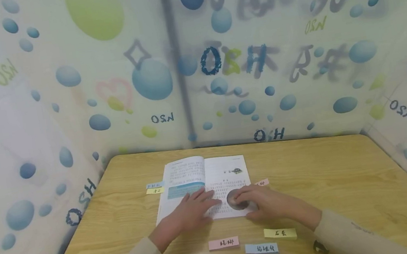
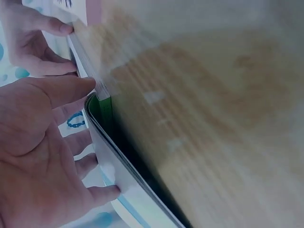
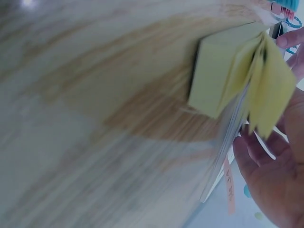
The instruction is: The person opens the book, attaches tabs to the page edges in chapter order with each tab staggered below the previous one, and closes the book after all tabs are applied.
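An open book (image 1: 190,173) lies on the wooden table. My left hand (image 1: 196,210) rests on it near the centre fold, fingers spread; in the left wrist view its thumb reaches the book's near edge (image 2: 137,171). My right hand (image 1: 263,200) rests on the right page, fingers loosely bent over a dark round shape (image 1: 233,201). Whether that shape is printed or a separate object I cannot tell. The right wrist view has the right palm (image 3: 280,183) at the book's edge, partly behind yellow sticky notes (image 3: 211,76).
Pink (image 1: 223,243), blue (image 1: 261,249) and yellow (image 1: 280,234) sticky notes with handwriting lie in front of the book on the table (image 1: 324,170). A blue and a yellow tab (image 1: 155,191) stick out at left, a pink tab (image 1: 262,182) at right. A patterned curtain (image 1: 279,76) stands behind.
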A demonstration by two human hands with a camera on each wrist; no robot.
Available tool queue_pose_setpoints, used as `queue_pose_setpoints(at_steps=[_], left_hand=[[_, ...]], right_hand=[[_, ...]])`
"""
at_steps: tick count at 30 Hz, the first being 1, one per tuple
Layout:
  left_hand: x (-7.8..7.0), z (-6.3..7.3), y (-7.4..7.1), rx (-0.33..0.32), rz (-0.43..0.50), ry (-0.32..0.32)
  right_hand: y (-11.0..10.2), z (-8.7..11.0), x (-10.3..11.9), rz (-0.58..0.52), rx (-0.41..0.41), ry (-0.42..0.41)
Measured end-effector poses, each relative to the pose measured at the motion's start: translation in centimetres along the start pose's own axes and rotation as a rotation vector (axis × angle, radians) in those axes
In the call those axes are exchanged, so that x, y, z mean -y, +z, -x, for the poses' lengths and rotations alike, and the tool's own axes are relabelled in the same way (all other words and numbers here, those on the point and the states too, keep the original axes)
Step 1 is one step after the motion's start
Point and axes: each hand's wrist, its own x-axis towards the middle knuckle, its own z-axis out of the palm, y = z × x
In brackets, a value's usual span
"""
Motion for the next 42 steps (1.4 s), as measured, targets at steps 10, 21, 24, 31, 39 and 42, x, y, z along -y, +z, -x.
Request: queue_pose_setpoints(at_steps=[10,21,24,31,39,42], left_hand=[[1.6,3.9,1.2,-0.125,0.019,0.094],[2.5,5.5,0.7,-0.173,0.152,-0.209],[2.4,5.5,0.7,-0.211,0.134,-0.226],[2.2,5.3,0.8,-0.223,0.076,-0.325],[2.4,5.1,0.7,-0.188,0.057,-0.405],[2.5,5.0,0.7,-0.196,0.056,-0.394]], right_hand=[[-0.1,0.1,0.3,-0.003,0.008,0.008],[0.0,0.1,0.1,0.01,0.009,-0.019],[0.1,0.1,-0.1,0.018,0.01,-0.017],[0.3,0.1,-0.5,0.024,0.011,-0.02],[0.4,0.2,-0.8,0.021,0.002,-0.033],[0.3,0.2,-0.8,0.016,0.006,-0.034]])
